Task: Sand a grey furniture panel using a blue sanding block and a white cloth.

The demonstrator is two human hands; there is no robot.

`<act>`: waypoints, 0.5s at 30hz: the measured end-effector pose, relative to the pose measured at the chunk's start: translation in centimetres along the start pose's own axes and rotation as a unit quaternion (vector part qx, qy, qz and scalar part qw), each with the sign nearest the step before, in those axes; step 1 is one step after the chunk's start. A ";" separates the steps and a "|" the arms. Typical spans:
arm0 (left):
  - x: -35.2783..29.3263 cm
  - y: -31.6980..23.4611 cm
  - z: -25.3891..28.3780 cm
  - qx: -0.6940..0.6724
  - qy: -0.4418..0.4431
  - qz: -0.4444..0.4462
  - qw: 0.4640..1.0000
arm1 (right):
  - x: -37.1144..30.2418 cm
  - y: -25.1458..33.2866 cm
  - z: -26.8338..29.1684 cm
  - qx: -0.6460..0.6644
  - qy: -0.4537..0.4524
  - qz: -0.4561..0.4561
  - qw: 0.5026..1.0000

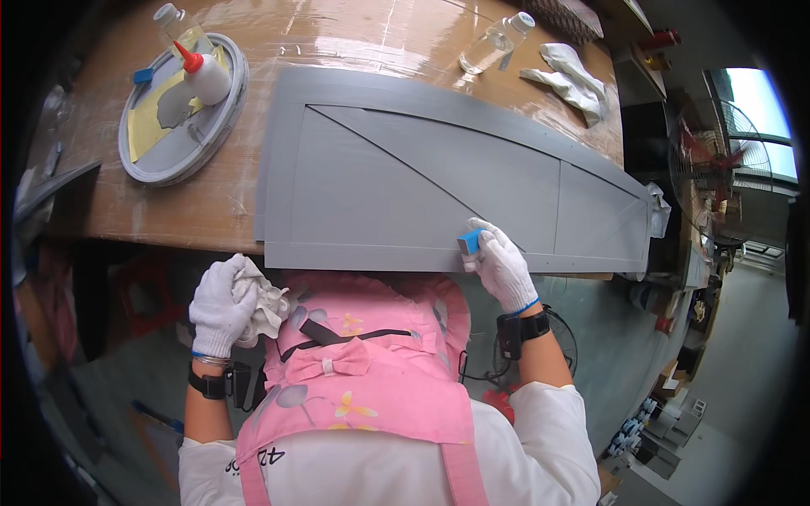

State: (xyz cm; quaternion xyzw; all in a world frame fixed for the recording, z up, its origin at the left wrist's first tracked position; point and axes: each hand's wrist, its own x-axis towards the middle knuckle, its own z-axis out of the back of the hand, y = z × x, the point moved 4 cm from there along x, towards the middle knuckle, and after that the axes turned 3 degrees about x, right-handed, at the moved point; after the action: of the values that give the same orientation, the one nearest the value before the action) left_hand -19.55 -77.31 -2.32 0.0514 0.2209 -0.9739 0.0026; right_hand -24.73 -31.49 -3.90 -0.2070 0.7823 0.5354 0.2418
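A long grey panel with a raised border and a diagonal groove lies on the table, close to its front edge. My right hand, in a white knitted glove, grips a small blue-and-grey block, which looks like a sanding block, over the panel's front strip. Just in front of the table, left of the panel's near corner, my left hand is closed around a crumpled whitish rag. It also wears a white glove. The fingertips under the rag are partly hidden.
On the brown table at left, a round grey lid carries a red-tipped white squeeze bottle and yellow sandpaper. A clear bottle and a white glove lie beyond the panel. A standing fan is at far right.
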 end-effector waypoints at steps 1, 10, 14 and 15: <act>-0.3 0.1 0.0 -0.005 0.000 -0.002 1.000 | 0.0 -0.3 -0.6 0.035 0.010 -0.009 0.999; -1.4 -0.4 -0.4 0.011 0.013 0.008 1.000 | 0.9 0.2 -8.0 -0.184 0.043 0.032 0.981; -1.4 -0.7 -0.7 0.006 0.027 0.002 1.000 | 1.5 -0.6 -14.4 -0.401 0.100 0.088 0.907; -1.3 -0.7 -0.7 0.007 0.019 -0.012 1.000 | 1.9 -1.0 -15.8 -0.448 0.111 0.143 0.875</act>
State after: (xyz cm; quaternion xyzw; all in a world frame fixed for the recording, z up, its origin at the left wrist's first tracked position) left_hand -18.17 -76.37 -2.50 0.0669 0.2146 -0.9743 -0.0135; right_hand -28.12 -46.77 -0.83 -0.2370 0.5010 0.8312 -0.0443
